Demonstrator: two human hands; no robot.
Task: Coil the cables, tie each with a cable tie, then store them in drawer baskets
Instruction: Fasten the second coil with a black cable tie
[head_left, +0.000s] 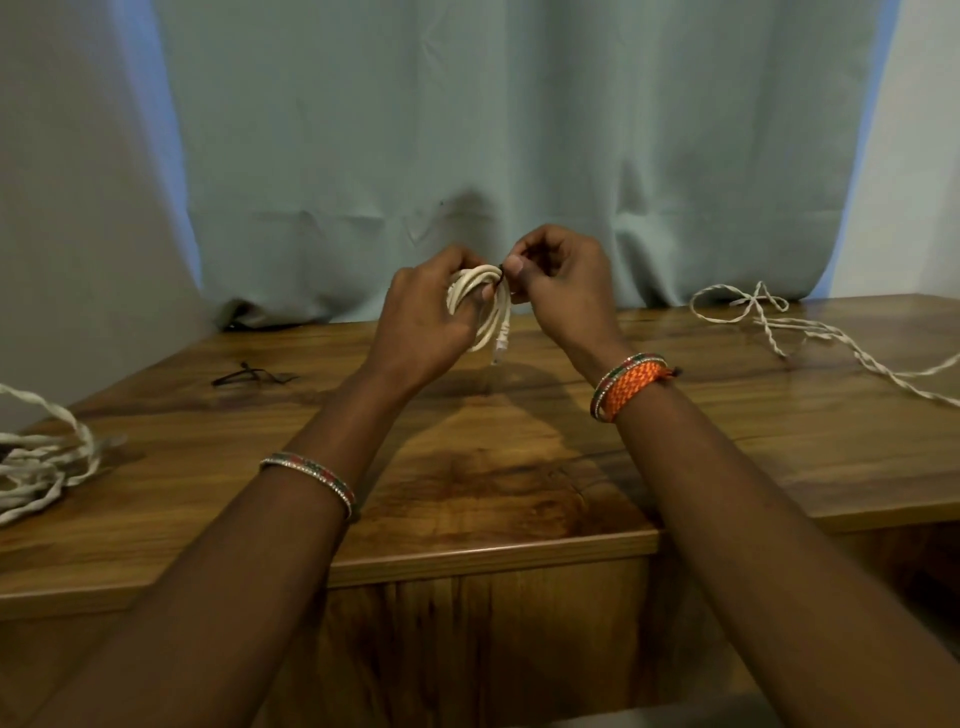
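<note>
Your left hand (421, 317) grips the light, springy white cable coil (480, 306) above the table's (519, 467) far middle; your right hand (558, 291) pinches the black tie (500, 275). Squeeze the loops together beside the tie, or they'll likely spring apart.

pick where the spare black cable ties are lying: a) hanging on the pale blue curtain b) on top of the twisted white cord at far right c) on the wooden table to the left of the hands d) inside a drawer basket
c: the thin black cable ties lie loose on the brown wooden table, left of the left hand, which holds the coiled white cable.
</note>
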